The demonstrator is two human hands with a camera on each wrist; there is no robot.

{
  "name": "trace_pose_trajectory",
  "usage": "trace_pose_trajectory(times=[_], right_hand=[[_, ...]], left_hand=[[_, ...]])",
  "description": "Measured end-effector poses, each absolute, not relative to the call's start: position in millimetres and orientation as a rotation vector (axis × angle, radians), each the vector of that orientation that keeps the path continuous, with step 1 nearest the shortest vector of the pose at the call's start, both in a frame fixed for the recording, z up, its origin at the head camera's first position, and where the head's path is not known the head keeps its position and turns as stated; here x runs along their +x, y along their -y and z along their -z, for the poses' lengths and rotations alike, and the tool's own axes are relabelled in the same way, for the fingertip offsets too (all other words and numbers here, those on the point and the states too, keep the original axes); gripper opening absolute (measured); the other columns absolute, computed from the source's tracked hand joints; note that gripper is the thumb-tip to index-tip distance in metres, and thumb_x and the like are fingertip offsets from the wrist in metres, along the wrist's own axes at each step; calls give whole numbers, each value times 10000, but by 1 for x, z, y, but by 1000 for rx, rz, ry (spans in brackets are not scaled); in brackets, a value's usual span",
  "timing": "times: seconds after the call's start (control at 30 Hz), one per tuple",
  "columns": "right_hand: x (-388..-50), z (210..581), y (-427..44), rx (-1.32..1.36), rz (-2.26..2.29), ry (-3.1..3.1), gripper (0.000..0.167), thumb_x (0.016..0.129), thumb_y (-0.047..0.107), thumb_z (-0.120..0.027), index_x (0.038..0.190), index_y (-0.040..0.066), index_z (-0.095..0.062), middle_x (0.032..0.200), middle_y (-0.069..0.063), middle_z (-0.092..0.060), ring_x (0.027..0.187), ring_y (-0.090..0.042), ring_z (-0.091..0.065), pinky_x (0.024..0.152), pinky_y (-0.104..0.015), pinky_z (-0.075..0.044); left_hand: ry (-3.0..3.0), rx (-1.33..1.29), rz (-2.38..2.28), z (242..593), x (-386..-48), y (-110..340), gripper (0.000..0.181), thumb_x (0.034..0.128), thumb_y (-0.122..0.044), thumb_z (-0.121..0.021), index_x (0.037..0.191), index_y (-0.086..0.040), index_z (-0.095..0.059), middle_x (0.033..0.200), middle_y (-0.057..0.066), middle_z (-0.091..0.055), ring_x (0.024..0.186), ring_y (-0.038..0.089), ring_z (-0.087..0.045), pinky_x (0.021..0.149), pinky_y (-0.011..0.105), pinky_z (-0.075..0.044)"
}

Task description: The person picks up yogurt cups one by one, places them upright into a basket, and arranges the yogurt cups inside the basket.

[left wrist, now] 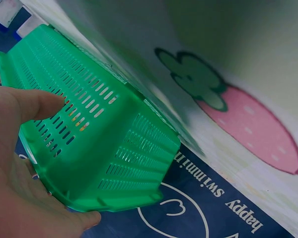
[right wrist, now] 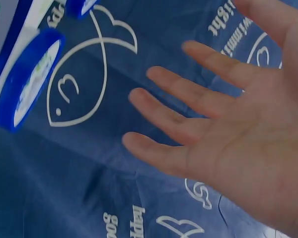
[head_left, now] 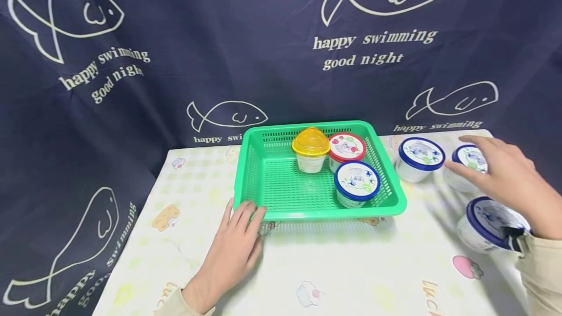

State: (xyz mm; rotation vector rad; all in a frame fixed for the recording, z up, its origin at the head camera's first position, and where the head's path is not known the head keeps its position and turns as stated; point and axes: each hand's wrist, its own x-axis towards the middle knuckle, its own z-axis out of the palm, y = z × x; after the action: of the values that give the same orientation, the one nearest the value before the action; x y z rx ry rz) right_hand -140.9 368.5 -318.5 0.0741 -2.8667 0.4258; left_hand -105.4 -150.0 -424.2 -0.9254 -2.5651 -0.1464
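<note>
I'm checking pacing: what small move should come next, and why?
Probably bring the right hand to the loose tub nearest the basket: that hand is close and holds nothing, the left hand holds the basket, and the basket's left side has room.

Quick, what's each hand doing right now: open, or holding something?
Left hand: holding the green rectangular plastic basket by its rim.
Right hand: open, holding nothing.

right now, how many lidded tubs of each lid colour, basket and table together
blue-lidded tubs: 4
red-lidded tub: 1
yellow dome-lidded tub: 1
total: 6
</note>
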Motion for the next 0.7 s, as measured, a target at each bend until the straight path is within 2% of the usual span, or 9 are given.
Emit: trace_pose_trajectory(times=[0.27, 0.5, 0.7], right_hand=[[-134, 305, -378, -98, -363, 2997, 750, 903, 546, -643, 1334, -43, -467, 1306, -428, -420, 1102, -648, -369, 768, -809, -318], [-133, 299, -381, -97, -331, 3098, 788, 927, 525, -614, 1323, -128, -420, 1237, -462, -436, 1094, -636, -403, 866, -777, -330], [-138, 305, -380, -111, -261, 3269, 928, 896, 629, -591, 1359, -139, -354, 1272, -487, -397, 1133, -650, -404, 920, -775, -346]], left_hand=[[2587, -886, 154, 423, -98, 161, 639, 864, -211, -661, 1440, -50, -436, 1363, 172, -514, 1360, 350, -404, 1206, 583, -131], [2602, -862, 153, 425, -94, 167, 655, 857, -228, -662, 1440, -36, -435, 1367, 179, -501, 1363, 358, -397, 1190, 608, -155], [2598, -867, 161, 426, -95, 164, 655, 859, -226, -660, 1441, -29, -432, 1358, 180, -502, 1358, 360, -401, 1203, 589, -130]])
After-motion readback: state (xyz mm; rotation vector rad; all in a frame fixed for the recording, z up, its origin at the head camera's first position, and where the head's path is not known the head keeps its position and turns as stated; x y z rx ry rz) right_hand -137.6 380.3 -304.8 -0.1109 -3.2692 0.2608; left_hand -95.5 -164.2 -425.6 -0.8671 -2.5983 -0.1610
